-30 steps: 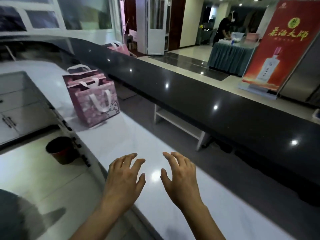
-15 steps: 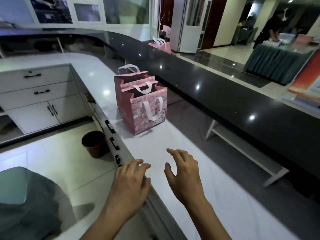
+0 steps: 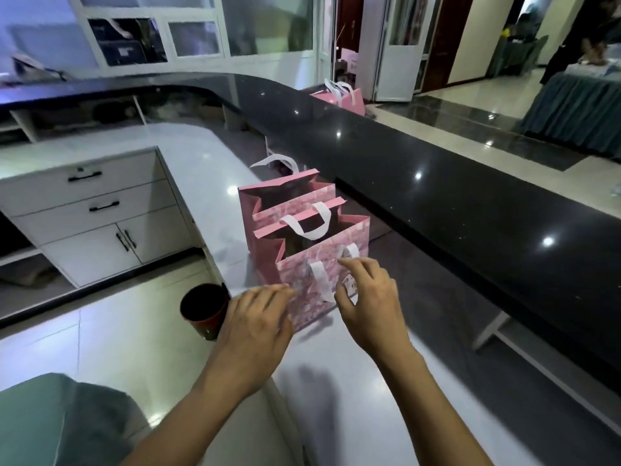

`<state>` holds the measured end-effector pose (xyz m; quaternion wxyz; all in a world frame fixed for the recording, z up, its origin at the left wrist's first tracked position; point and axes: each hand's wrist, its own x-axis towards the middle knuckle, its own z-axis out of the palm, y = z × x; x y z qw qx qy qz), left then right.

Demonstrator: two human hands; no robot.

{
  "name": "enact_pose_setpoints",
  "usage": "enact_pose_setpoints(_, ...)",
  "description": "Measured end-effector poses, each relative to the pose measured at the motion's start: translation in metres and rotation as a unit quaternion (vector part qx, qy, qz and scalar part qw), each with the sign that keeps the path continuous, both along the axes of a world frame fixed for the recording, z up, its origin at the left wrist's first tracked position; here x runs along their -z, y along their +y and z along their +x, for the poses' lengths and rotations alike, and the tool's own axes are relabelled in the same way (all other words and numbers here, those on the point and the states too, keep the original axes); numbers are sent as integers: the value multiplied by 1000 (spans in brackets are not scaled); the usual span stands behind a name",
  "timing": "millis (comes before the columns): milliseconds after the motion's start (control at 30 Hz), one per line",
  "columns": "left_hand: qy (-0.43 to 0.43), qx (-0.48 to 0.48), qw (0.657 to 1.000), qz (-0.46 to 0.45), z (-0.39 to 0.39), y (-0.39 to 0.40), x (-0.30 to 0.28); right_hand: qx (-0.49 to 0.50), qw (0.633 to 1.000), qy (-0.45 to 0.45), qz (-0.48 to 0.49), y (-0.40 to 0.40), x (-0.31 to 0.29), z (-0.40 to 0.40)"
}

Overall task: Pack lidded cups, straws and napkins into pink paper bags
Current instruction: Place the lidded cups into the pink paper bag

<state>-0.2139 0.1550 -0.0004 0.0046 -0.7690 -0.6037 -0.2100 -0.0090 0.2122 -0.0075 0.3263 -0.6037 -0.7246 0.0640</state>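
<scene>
Two pink paper bags with white ribbon handles stand open on the white counter (image 3: 208, 156). The nearer bag (image 3: 302, 267) stands in front of the farther bag (image 3: 268, 193). My left hand (image 3: 255, 324) reaches the nearer bag's left front corner, fingers spread, holding nothing. My right hand (image 3: 369, 301) is at the bag's front face by its white handle, fingers apart. Whether either hand touches the paper is unclear. The bags' insides look dark, so their contents are hidden. A third pink bag (image 3: 342, 99) sits far off on the black upper counter (image 3: 437, 183).
A dark red waste bin (image 3: 203, 309) stands on the floor left of the counter. White drawers and cabinets (image 3: 90, 210) lie further left. A teal seat (image 3: 50, 422) fills the lower left corner. A person stands by a skirted table (image 3: 578, 105) at the far right.
The view has swung left and closed in on the bags. Both hands have moved forward from the bare counter up to the nearer bag's front.
</scene>
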Motion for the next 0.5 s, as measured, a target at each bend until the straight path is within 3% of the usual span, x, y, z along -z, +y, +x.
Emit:
enact_pose_setpoints(167,-6,-4,1000,-6,-14,59,-8,-28,999,-20,-1,56,-13,-14)
enact_pose_setpoints(333,12,18,999,24,-28,135,-14,-72,995,-17,-69,88,-8,-30)
enact_pose_setpoints(500,22,3,998,-66,-62,225,-27,-15,993,-6,-113,88,0,-40)
